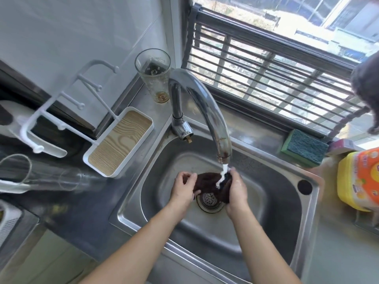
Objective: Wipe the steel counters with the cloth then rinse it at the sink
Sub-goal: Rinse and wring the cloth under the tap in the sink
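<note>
Brown cloth (207, 182) is pinched in each hand's grip, left (183, 188) and right (235, 191), under running tap water (222, 175).

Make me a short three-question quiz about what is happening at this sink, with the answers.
1. True or false: water is running from the tap onto the cloth.
2. Which hand grips the cloth? A) left hand only B) right hand only C) both
3. Fill in: the green sponge lies on the ledge under the ______.

Key
1. True: a white stream falls from the spout onto the dark cloth.
2. C: both hands grip it over the sink drain.
3. Window.
</note>
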`<action>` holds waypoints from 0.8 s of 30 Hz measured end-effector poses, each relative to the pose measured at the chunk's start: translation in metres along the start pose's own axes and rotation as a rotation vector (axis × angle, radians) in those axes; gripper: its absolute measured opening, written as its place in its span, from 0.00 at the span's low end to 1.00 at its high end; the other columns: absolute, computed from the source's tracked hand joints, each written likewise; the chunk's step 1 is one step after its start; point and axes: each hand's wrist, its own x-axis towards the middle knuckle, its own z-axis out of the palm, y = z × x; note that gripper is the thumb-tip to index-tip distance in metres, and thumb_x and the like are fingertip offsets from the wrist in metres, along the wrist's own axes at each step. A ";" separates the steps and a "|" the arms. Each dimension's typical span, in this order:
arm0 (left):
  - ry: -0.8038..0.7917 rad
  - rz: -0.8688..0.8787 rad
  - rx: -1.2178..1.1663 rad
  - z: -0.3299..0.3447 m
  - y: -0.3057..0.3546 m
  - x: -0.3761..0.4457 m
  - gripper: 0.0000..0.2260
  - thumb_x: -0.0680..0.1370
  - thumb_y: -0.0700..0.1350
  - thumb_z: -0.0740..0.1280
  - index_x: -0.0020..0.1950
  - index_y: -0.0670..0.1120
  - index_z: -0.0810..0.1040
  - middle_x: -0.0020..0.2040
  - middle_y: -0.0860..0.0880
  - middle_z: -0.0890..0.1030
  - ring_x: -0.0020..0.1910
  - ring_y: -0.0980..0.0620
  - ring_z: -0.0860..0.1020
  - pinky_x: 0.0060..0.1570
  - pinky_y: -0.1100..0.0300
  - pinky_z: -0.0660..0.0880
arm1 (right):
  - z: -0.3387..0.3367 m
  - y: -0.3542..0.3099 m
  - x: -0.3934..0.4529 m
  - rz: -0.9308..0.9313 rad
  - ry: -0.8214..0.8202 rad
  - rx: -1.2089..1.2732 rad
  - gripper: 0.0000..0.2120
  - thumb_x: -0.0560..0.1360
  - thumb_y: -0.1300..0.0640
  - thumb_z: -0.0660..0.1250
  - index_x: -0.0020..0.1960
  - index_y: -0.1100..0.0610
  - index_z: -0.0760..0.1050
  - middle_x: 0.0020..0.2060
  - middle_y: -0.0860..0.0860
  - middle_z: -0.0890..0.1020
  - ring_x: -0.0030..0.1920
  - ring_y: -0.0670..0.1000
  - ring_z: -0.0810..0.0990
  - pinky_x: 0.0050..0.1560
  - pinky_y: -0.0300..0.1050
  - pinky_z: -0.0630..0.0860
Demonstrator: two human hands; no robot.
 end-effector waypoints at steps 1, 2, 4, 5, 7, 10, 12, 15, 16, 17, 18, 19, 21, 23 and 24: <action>-0.019 -0.063 -0.026 0.002 0.001 0.000 0.09 0.83 0.50 0.64 0.55 0.45 0.75 0.54 0.41 0.82 0.48 0.44 0.81 0.26 0.65 0.75 | 0.006 0.002 -0.005 -0.079 -0.021 -0.064 0.13 0.80 0.44 0.67 0.56 0.52 0.81 0.52 0.55 0.86 0.55 0.58 0.85 0.60 0.55 0.80; -0.043 -0.113 -0.056 0.007 0.002 -0.001 0.12 0.83 0.53 0.63 0.54 0.45 0.77 0.52 0.42 0.83 0.46 0.46 0.81 0.30 0.62 0.76 | 0.011 0.006 -0.011 -0.180 -0.060 -0.164 0.13 0.80 0.43 0.65 0.55 0.51 0.80 0.52 0.54 0.86 0.56 0.58 0.84 0.61 0.56 0.80; -0.082 -0.182 -0.087 0.020 0.005 -0.008 0.19 0.83 0.58 0.58 0.46 0.47 0.81 0.43 0.46 0.85 0.42 0.49 0.81 0.36 0.60 0.75 | 0.022 0.022 -0.023 -0.349 -0.081 -0.411 0.19 0.77 0.37 0.63 0.55 0.51 0.78 0.50 0.55 0.84 0.55 0.58 0.82 0.62 0.56 0.78; -0.093 -0.183 -0.076 0.026 0.006 -0.012 0.22 0.84 0.58 0.56 0.43 0.48 0.82 0.40 0.49 0.85 0.42 0.51 0.81 0.38 0.60 0.76 | 0.025 0.026 -0.028 -0.416 -0.049 -0.526 0.21 0.77 0.36 0.61 0.56 0.52 0.78 0.49 0.56 0.83 0.54 0.58 0.81 0.60 0.54 0.76; -0.099 -0.131 0.004 0.033 0.005 -0.016 0.25 0.85 0.58 0.54 0.41 0.47 0.83 0.37 0.52 0.85 0.44 0.50 0.82 0.45 0.61 0.78 | 0.027 0.027 -0.031 -0.464 0.086 -0.641 0.25 0.77 0.37 0.57 0.56 0.57 0.77 0.49 0.59 0.82 0.53 0.62 0.79 0.54 0.52 0.72; -0.056 -0.032 0.124 0.029 0.001 -0.014 0.23 0.85 0.57 0.56 0.41 0.48 0.83 0.41 0.50 0.85 0.45 0.49 0.82 0.51 0.56 0.77 | 0.029 0.020 -0.030 -0.427 0.143 -0.708 0.24 0.81 0.41 0.59 0.56 0.61 0.80 0.51 0.64 0.84 0.56 0.65 0.81 0.54 0.54 0.73; -0.081 0.024 0.133 0.024 -0.001 -0.008 0.21 0.85 0.54 0.58 0.42 0.47 0.84 0.44 0.45 0.86 0.45 0.48 0.82 0.52 0.54 0.77 | 0.029 0.013 -0.031 -0.356 0.143 -0.684 0.24 0.82 0.41 0.59 0.54 0.60 0.82 0.53 0.65 0.85 0.58 0.66 0.81 0.53 0.53 0.74; -0.190 0.059 0.139 0.020 -0.007 -0.004 0.19 0.82 0.57 0.60 0.45 0.44 0.81 0.39 0.43 0.81 0.39 0.47 0.79 0.42 0.53 0.75 | 0.022 0.005 -0.027 -0.185 0.140 -0.563 0.29 0.83 0.39 0.57 0.51 0.63 0.84 0.53 0.67 0.85 0.57 0.67 0.82 0.52 0.52 0.74; -0.208 0.080 0.155 0.018 -0.007 -0.007 0.18 0.82 0.57 0.60 0.45 0.44 0.78 0.36 0.45 0.78 0.35 0.48 0.76 0.36 0.55 0.74 | 0.019 0.004 -0.022 -0.145 0.145 -0.518 0.32 0.83 0.37 0.55 0.49 0.63 0.84 0.52 0.67 0.85 0.56 0.67 0.82 0.53 0.51 0.74; -0.198 0.106 0.181 0.014 -0.011 -0.006 0.16 0.82 0.56 0.60 0.44 0.46 0.75 0.33 0.47 0.76 0.32 0.48 0.75 0.32 0.55 0.74 | 0.016 0.003 -0.017 -0.082 0.175 -0.458 0.33 0.82 0.35 0.54 0.47 0.62 0.84 0.51 0.66 0.85 0.55 0.66 0.83 0.56 0.52 0.77; -0.162 0.141 0.234 0.009 -0.014 -0.005 0.14 0.82 0.55 0.62 0.43 0.47 0.74 0.33 0.49 0.76 0.32 0.49 0.75 0.32 0.52 0.77 | 0.012 0.003 -0.011 -0.028 0.204 -0.376 0.33 0.79 0.34 0.54 0.45 0.61 0.83 0.51 0.64 0.86 0.54 0.66 0.83 0.60 0.55 0.78; -0.095 0.179 0.301 0.003 -0.016 -0.002 0.13 0.82 0.55 0.63 0.43 0.48 0.74 0.36 0.50 0.79 0.35 0.49 0.77 0.38 0.47 0.79 | 0.009 0.001 -0.007 0.010 0.231 -0.302 0.31 0.74 0.34 0.54 0.44 0.60 0.82 0.51 0.62 0.86 0.54 0.65 0.83 0.62 0.59 0.79; 0.034 0.135 0.431 -0.005 -0.017 0.001 0.13 0.80 0.57 0.64 0.48 0.49 0.76 0.44 0.49 0.83 0.45 0.48 0.81 0.51 0.46 0.80 | 0.005 0.002 -0.008 -0.007 0.192 -0.244 0.26 0.71 0.38 0.55 0.48 0.57 0.81 0.50 0.57 0.85 0.53 0.62 0.82 0.62 0.58 0.79; 0.063 -0.042 0.274 -0.002 -0.011 -0.004 0.22 0.77 0.65 0.61 0.52 0.47 0.79 0.51 0.45 0.84 0.51 0.45 0.82 0.55 0.48 0.79 | 0.011 0.007 -0.028 -0.157 0.057 -0.314 0.19 0.72 0.45 0.58 0.52 0.55 0.80 0.49 0.54 0.84 0.53 0.57 0.81 0.60 0.52 0.77; 0.042 -0.153 0.099 0.004 -0.006 -0.009 0.24 0.77 0.66 0.60 0.51 0.46 0.80 0.51 0.44 0.85 0.50 0.44 0.82 0.52 0.51 0.80 | 0.016 0.016 -0.038 -0.247 -0.019 -0.365 0.17 0.72 0.48 0.60 0.55 0.54 0.79 0.51 0.53 0.83 0.55 0.56 0.80 0.60 0.51 0.76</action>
